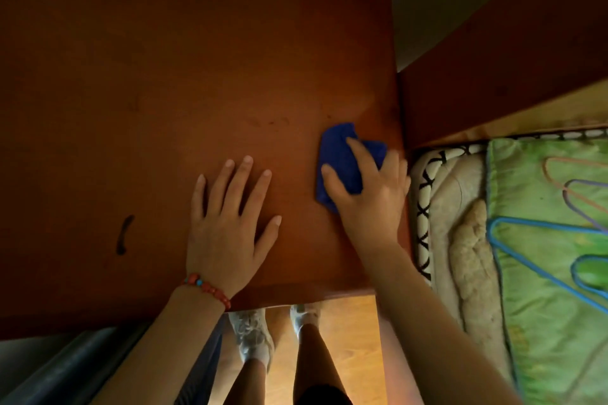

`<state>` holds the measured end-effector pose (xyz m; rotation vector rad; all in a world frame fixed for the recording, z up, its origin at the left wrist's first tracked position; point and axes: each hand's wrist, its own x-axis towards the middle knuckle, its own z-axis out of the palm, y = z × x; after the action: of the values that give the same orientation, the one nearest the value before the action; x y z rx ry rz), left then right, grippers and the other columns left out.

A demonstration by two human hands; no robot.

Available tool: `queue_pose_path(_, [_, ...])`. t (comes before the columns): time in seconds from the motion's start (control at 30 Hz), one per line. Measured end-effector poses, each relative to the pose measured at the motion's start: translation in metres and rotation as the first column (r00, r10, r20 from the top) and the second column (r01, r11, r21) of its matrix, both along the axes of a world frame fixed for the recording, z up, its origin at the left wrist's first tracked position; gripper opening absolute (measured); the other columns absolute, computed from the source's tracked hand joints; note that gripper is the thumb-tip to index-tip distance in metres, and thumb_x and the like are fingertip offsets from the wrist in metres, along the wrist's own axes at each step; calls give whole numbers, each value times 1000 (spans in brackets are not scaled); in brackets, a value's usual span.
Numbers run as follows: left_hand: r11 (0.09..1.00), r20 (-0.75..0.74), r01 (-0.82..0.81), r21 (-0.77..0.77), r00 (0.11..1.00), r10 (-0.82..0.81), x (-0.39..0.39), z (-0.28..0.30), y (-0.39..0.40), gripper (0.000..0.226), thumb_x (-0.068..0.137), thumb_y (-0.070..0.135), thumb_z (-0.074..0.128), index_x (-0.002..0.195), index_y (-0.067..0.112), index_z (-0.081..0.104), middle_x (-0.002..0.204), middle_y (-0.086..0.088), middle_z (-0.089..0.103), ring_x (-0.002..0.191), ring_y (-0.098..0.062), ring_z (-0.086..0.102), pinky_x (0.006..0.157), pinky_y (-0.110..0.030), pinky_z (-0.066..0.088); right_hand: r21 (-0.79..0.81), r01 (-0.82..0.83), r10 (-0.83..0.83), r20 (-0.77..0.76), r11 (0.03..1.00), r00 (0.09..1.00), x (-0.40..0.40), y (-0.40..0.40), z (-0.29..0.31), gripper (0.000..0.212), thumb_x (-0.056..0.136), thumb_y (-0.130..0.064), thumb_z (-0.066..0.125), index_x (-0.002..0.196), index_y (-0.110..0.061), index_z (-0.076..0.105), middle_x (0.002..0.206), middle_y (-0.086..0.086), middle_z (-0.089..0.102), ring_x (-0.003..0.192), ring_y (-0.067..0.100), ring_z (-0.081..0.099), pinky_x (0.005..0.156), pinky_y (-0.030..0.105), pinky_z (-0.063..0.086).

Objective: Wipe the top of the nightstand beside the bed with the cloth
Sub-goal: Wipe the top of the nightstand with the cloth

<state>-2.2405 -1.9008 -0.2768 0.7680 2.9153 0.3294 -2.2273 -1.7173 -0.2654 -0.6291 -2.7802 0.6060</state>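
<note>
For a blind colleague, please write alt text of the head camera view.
Seen from above, the right hand presses a blue cloth on the wooden nightstand top near its bed-side edge. The left hand lies flat and spread beside it. A dark mark sits on the left.

Dim room. Pale plain wall (427, 3) along top of view. Reddish-brown wooden headboard (500, 52) at right; beneath it, cream mattress with black lattice edging (437, 207) under green satin bedcover (543, 273). Warm, glossy orange-brown wood floor (348, 339) below.
</note>
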Motion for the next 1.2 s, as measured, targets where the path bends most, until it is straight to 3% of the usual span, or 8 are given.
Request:
queue_pose_path(0.13, [1000, -40, 7, 17, 999, -6, 5, 0, 1, 57, 89, 43, 36, 136, 11, 43, 142, -19, 38, 131, -34, 30, 106, -54, 18, 11, -66, 66, 23, 998, 998, 26, 1, 1, 48, 76, -49, 53, 109, -15, 64, 87, 18, 56, 75, 33, 50, 68, 39, 40])
queue_pose_path(0.3, [998, -65, -36, 45, 997, 39, 12, 0, 0, 56, 89, 41, 39, 134, 9, 45, 140, -19, 41, 130, -35, 32, 106, -55, 19, 48, -15, 16, -18, 999, 1000, -12, 11, -4, 51, 78, -51, 51, 112, -15, 62, 96, 21, 57, 84, 37, 52, 72, 45, 41])
queue_pose_path(0.5, [995, -74, -68, 69, 995, 73, 65, 1, -8, 54, 88, 40, 39, 133, 9, 44, 140, -20, 41, 130, -34, 30, 106, -52, 16, -28, -37, 37, -22, 999, 999, 83, -9, -1, 48, 77, -48, 54, 110, -14, 63, 86, 17, 55, 75, 31, 48, 69, 37, 39])
queue_pose_path(0.73, [995, -119, -87, 42, 989, 91, 78, -7, -9, 53, 90, 40, 37, 135, 12, 43, 140, -18, 41, 129, -34, 32, 105, -53, 18, 36, -45, 47, -73, 998, 996, 47, -2, -5, 48, 78, -49, 52, 109, -14, 64, 90, 19, 58, 79, 35, 52, 68, 40, 39])
queue_pose_path(0.9, [995, -139, -80, 60, 986, 88, 79, -8, -10, 52, 91, 38, 37, 135, 11, 44, 142, -17, 40, 130, -34, 32, 106, -52, 17, 13, -65, 66, -91, 998, 994, 107, -21, -10, 47, 77, -48, 56, 108, -14, 65, 86, 17, 57, 75, 32, 50, 67, 38, 39])
queue_pose_path(1.03, [993, -117, -80, 88, 989, 90, 80, -7, -11, 52, 92, 38, 36, 135, 10, 45, 142, -16, 40, 132, -33, 31, 107, -51, 15, 12, 2, 0, -99, 1000, 995, 110, -31, -10, 46, 76, -48, 56, 106, -15, 66, 85, 16, 56, 75, 31, 49, 66, 35, 34])
queue_pose_path(1.2, [994, -146, -82, 78, 985, 93, 81, -9, -22, 49, 93, 36, 36, 134, 10, 46, 141, -16, 41, 131, -34, 31, 107, -52, 18, 53, -178, 183, -102, 983, 978, 104, -56, -11, 47, 78, -50, 54, 107, -16, 65, 84, 15, 56, 74, 29, 48, 66, 31, 27])
